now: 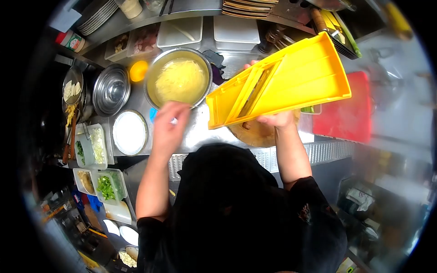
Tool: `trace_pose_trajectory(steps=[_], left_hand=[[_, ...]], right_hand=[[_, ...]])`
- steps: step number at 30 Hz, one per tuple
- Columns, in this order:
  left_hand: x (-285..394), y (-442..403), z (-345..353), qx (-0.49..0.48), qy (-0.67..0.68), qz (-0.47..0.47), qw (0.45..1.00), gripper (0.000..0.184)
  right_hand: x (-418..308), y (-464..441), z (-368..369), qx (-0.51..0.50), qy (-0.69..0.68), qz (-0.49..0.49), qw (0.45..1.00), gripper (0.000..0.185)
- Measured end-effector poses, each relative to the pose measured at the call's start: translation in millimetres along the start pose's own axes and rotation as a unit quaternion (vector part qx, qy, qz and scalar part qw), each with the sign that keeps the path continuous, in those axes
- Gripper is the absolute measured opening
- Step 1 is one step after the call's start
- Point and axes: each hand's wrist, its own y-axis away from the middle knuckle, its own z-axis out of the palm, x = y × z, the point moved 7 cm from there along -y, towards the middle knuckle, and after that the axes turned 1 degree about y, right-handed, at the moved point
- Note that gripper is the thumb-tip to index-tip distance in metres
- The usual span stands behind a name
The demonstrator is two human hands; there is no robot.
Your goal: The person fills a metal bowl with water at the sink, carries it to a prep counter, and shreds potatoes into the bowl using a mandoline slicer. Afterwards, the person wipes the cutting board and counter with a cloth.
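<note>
A yellow mandoline slicer [300,75] is held up and tilted over the counter, its slanted metal blade showing. My right hand [278,119] is shut on it, thumb at the near edge and fingertips showing past the far edge. My left hand [170,123] is beside the near rim of a round metal bowl [150,84]. Its fingers are curled and slightly blurred; I cannot make out what, if anything, is in them. Pale yellow shreds [181,77] lie in liquid in the bowl. Partly hidden below the slicer is a round wooden cutting board [255,136].
A red cutting board [341,107] lies to the right. Left of the bowl are a metal lid or bowl [111,90], an orange cup [139,71] and a white round lid [130,132]. Containers of chopped greens [106,186] stand further left; white tubs [236,32] line the back.
</note>
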Motion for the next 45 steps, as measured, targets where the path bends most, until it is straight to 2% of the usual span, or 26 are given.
trace_pose_trajectory(steps=[2,3,6,9,12,13,14,16,18,20,22,23,24,26,28,31,34,36,38,40,41,45], left_hand=[[-22,12,27,-0.153,-0.234,0.007,0.96,0.011],[-28,15,25,-0.153,-0.267,-0.041,0.951,0.026],[-3,16,0,-0.027,-0.13,0.028,0.991,0.045],[36,25,-5,-0.086,-0.124,0.164,0.975,0.066],[20,47,-8,-0.13,-0.044,0.126,0.982,0.08],[9,57,-16,-0.11,-0.054,0.112,0.986,0.079],[-1,67,-25,-0.081,-0.048,0.09,0.991,0.076],[-14,86,-45,-0.028,-0.038,0.044,0.998,0.069],[-25,106,-61,0.098,-0.02,-0.05,0.994,0.041],[-55,130,-80,0.207,-0.003,-0.162,0.965,0.036],[-51,122,-98,0.224,-0.041,-0.144,0.963,0.032],[-42,111,-108,0.217,-0.077,-0.155,0.961,0.029],[-35,101,-118,0.208,-0.089,-0.119,0.967,0.029],[-13,70,-136,0.123,-0.186,0.004,0.975,0.029],[10,41,-142,-0.008,-0.313,0.086,0.946,0.03],[24,18,-141,-0.103,-0.393,0.129,0.905,0.031],[27,3,-141,-0.157,-0.431,0.154,0.875,0.037],[25,-4,-142,-0.169,-0.432,0.159,0.871,0.039],[20,-10,-144,-0.167,-0.429,0.159,0.873,0.041],[13,-11,-146,-0.159,-0.425,0.153,0.878,0.041],[9,-12,-146,-0.154,-0.418,0.153,0.882,0.041],[-7,-16,-138,-0.137,-0.386,0.158,0.899,0.04]], right_hand=[[-3,-2,-1,0.007,-0.005,0.004,1.0,0.109],[-4,-5,-1,0.011,-0.009,0.004,1.0,0.109],[-5,-12,6,0.047,-0.002,0.036,0.998,0.106],[9,-21,19,0.096,-0.035,0.101,0.99,0.092],[38,-27,47,0.156,-0.118,0.206,0.959,0.072],[42,-31,61,0.179,-0.13,0.227,0.948,0.057],[57,-33,73,0.167,-0.146,0.271,0.937,0.056],[79,-36,102,0.149,-0.169,0.349,0.91,0.057],[107,-36,128,0.123,-0.168,0.411,0.887,0.059],[142,-38,150,0.099,-0.199,0.42,0.88,0.062],[169,-36,150,0.116,-0.16,0.495,0.846,0.067],[201,-33,136,0.125,-0.097,0.518,0.841,0.064],[244,-27,115,0.133,-0.033,0.539,0.831,0.062],[328,-15,74,0.079,0.012,0.531,0.843,0.054],[374,-5,56,-0.07,0.137,0.563,0.812,0.039],[414,-1,45,-0.278,0.309,0.556,0.72,0.026],[389,-12,57,-0.248,0.331,0.577,0.705,0.026],[432,10,44,-0.162,0.194,0.631,0.733,0.025],[437,6,44,-0.077,0.061,0.672,0.734,0.025],[372,-24,56,0.007,-0.062,0.703,0.708,0.026],[348,-44,60,0.016,-0.074,0.693,0.717,0.028],[253,-124,85,-0.049,-0.066,0.634,0.769,0.031]])
